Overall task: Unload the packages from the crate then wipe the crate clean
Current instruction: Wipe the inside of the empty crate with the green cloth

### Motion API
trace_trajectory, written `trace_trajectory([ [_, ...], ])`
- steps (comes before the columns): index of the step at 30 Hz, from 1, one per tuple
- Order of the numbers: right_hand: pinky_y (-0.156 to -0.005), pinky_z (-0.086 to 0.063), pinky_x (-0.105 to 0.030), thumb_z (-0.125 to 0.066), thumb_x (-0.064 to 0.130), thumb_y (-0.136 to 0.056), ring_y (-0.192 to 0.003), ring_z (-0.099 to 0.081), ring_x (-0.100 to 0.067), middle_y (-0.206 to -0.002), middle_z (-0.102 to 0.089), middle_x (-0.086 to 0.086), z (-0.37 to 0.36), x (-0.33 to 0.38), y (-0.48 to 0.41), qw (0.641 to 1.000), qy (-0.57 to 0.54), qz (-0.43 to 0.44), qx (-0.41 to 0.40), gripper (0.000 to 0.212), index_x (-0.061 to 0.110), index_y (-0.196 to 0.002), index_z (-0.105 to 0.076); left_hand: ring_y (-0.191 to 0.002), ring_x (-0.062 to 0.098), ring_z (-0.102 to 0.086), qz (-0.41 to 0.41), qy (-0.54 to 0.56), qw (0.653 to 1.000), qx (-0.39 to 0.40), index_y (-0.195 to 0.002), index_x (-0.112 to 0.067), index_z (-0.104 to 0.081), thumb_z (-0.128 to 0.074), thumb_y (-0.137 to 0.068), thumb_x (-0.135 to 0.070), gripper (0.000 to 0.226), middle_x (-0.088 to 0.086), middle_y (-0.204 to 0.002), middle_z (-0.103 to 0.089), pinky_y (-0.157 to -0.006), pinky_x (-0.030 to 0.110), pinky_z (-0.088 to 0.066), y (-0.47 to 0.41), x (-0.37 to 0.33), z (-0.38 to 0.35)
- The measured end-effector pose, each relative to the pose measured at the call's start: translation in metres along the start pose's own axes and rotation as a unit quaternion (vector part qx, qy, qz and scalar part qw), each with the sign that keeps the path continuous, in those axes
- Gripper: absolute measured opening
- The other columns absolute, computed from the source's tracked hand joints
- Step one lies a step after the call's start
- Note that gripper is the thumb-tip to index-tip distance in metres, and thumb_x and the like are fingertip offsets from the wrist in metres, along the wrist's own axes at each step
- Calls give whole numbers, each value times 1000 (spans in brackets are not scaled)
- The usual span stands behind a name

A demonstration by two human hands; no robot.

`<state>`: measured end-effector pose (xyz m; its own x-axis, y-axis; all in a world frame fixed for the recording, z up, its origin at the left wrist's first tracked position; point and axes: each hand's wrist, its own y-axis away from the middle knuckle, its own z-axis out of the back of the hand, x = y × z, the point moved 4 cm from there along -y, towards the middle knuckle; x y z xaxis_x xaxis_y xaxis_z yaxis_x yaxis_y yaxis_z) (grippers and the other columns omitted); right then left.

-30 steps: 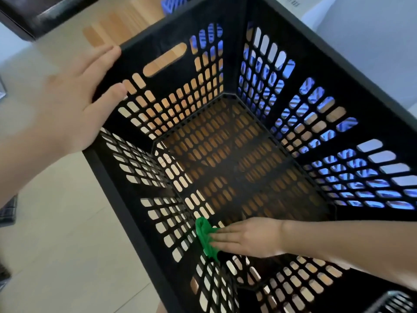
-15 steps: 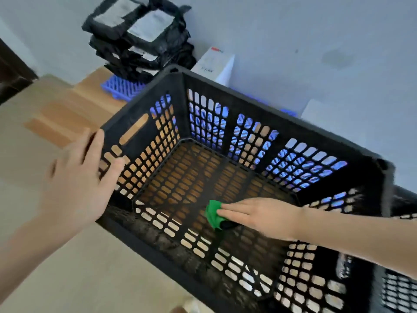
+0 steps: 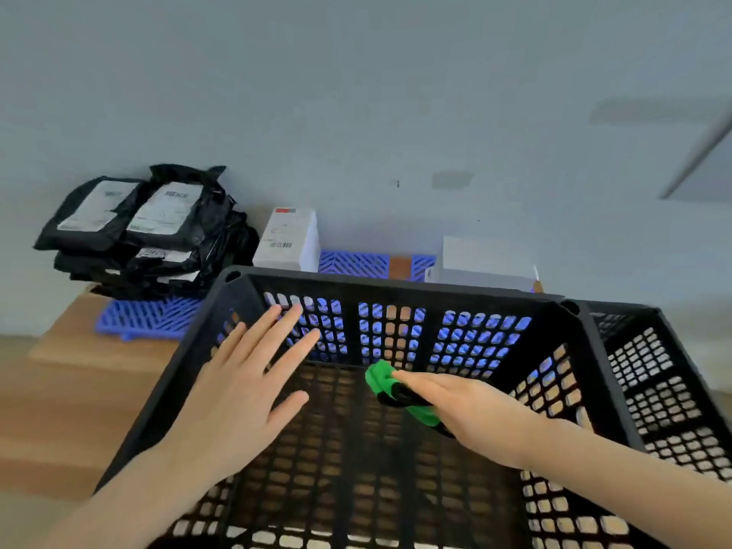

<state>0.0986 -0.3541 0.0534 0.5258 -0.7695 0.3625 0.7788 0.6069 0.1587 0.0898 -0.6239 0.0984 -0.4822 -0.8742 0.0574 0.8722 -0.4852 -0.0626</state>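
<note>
Over crate (image 3: 396, 285), left hand (image 3: 245, 394) (cloth (image 3: 378, 380) now rearward)

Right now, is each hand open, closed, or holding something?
Left hand: open, fingers spread, holding nothing.
Right hand: open, straight fingers pressing the green cloth inside the black crate.

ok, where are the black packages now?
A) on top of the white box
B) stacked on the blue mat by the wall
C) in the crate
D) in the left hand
B: the black packages sit stacked on the blue mat, beyond the far rim of the crate, which holds none.
</note>
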Motion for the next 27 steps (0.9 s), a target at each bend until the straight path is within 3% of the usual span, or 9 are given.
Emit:
trace_trajectory([
  [4, -110, -34, -24, -48, 10, -97, -134, -39, -10, -154, -30, 11, 5, -1, -5, 996, -10, -88, -15, 74, 37, -151, -5, -150, 17, -14, -74, 21, 997, -28, -152, -29, -28, -32, -93, -53, 64, -2, -162, -18, -120, 39, -17, -44, 8, 0],
  [9, -110, -32, -24, -42, 13, -100, -133, -39, -11, -152, -33, 11, 13, 8, 0, 977, -40, -206, -47, 63, 33, -152, -12, -149, 16, -16, -195, 70, 977, -42, -150, -29, -34, -33, -94, -51, 60, -4, -160, -23, -118, 39, -23, -90, 0, -11],
  [18, -101, -42, -32, -38, 18, -101, -123, -50, -17, -145, -43, 7, 14, 55, 31, 895, -46, -427, -121, 52, 32, -149, -23, -144, 13, -23, -385, 133, 911, -59, -145, -28, -44, -35, -92, -50, 58, -4, -155, -35, -115, 33, -15, -136, -31, -11],
  [24, -98, -46, -38, -41, 11, -98, -120, -52, -19, -138, -47, 8, 10, 95, 64, 867, -31, -480, -129, 57, 36, -146, -23, -141, 16, -31, -431, 183, 879, -85, -140, -24, -49, -34, -90, -51, 59, -2, -152, -41, -114, 35, -28, -143, -57, -6],
  [27, -108, -39, -35, -50, 4, -93, -132, -42, -16, -146, -41, 8, 17, 116, 78, 872, 31, -476, -111, 64, 31, -147, -28, -141, 17, -32, -451, 202, 865, -85, -140, -24, -50, -34, -88, -52, 60, -3, -151, -42, -113, 39, -30, -152, -76, -8],
])
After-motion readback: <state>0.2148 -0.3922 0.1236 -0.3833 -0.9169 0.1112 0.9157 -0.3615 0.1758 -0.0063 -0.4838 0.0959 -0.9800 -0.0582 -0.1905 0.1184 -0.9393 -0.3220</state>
